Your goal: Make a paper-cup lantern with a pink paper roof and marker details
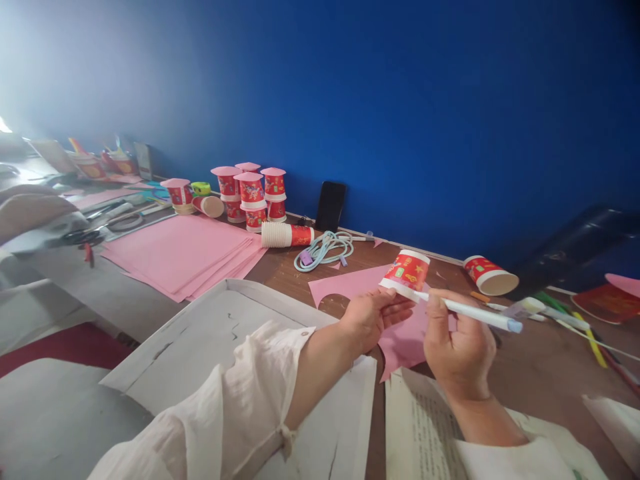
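Note:
A red paper cup with a white rim and gold print is tilted, its rim end downward, in my left hand. The fingers of that hand grip the cup at its rim. My right hand is closed around a white pen with a pale blue end. The pen's tip touches or nearly touches the cup's rim; I cannot tell which. Beneath both hands lies a cut sheet of pink paper. Another red paper cup rests on its side to the right.
Stacked red cups with pink paper discs stand near the blue wall. A nested cup stack, a coiled cable and a phone sit nearby. Pink sheets, scissors and a printed page lie around.

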The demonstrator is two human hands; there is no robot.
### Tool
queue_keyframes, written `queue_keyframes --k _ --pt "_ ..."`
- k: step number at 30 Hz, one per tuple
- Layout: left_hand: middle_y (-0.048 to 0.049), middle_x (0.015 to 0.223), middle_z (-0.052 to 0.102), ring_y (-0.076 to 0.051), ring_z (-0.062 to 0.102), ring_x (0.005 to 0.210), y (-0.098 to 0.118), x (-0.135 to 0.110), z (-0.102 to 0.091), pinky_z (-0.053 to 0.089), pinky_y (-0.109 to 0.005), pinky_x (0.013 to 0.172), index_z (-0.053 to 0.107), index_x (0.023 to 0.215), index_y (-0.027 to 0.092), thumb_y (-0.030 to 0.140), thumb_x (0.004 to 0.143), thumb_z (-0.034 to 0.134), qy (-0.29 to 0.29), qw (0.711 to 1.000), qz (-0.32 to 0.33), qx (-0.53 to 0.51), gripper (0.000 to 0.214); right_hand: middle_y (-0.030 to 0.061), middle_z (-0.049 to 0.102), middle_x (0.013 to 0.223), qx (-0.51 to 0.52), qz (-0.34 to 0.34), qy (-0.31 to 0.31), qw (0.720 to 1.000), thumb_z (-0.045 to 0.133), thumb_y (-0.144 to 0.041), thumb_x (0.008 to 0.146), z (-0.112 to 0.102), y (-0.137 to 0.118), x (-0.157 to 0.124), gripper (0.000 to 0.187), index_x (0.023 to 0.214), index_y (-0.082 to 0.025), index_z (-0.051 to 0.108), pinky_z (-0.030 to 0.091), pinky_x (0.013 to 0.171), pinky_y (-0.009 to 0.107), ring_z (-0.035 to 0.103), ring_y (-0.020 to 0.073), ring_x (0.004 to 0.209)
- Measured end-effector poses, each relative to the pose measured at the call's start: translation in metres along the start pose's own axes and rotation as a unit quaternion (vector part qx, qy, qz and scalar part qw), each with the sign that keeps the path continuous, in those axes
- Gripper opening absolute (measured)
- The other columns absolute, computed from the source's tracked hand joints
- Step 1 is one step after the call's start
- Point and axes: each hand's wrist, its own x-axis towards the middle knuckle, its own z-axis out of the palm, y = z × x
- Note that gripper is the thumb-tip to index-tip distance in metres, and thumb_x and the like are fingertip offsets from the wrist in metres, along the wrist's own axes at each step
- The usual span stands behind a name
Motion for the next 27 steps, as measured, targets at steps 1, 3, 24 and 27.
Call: queue_keyframes --k 1,3,24,27 --pt "-0.015 0.09 0.073 -0.02 0.07 0.084 -0.0008 0.0007 -0.0006 0.05 -0.037 0.096 0.069 0.09 0.005 0.01 0.084 0.053 -0.004 1.0 0.003 0.003 0.018 0.0097 0.07 0.092 0.003 -0.01 -0.007 1.0 0.056 -0.02 0.088 0.0006 0.0001 -0.0001 0.013 0.098 -0.016 0.064 0.05 0.08 0.033 0.066 0.0211 0.088" --pt "-0.0147 0.09 0.073 -0.019 0.07 0.082 -0.0025 0.002 -0.0017 0.05 -0.036 0.097 0.069 0.089 0.005 0.01 0.084 0.053 -0.01 1.0 0.008 0.007 0.017 0.0096 0.07 0.092 0.007 -0.024 -0.017 1.0 0.056 -0.019 0.088 0.0018 0.0009 -0.0002 0.013 0.098 -0.016 0.064 0.05 0.081 0.032 0.066 0.0208 0.088" --pt "-0.0146 0.087 0.073 -0.019 0.07 0.08 -0.0026 0.0019 -0.0023 0.049 -0.038 0.098 0.069 0.089 0.005 0.011 0.086 0.054 -0.015 1.0 0.007 0.01 0.017 0.0089 0.072 0.093 -0.009 -0.033 -0.025 0.999 0.057 -0.02 0.088 0.0024 0.0056 0.0024 0.015 0.099 -0.017 0.067 0.051 0.08 0.031 0.068 0.0207 0.087" --pt "-0.0146 0.088 0.073 -0.018 0.07 0.08 -0.0053 0.0046 -0.0052 0.049 -0.037 0.099 0.07 0.09 0.005 0.011 0.085 0.055 -0.028 0.999 0.018 0.003 0.017 0.0088 0.072 0.093 -0.02 -0.043 -0.026 0.999 0.058 -0.022 0.088 0.0013 0.005 0.0018 0.014 0.098 -0.017 0.066 0.051 0.081 0.031 0.067 0.0207 0.087"
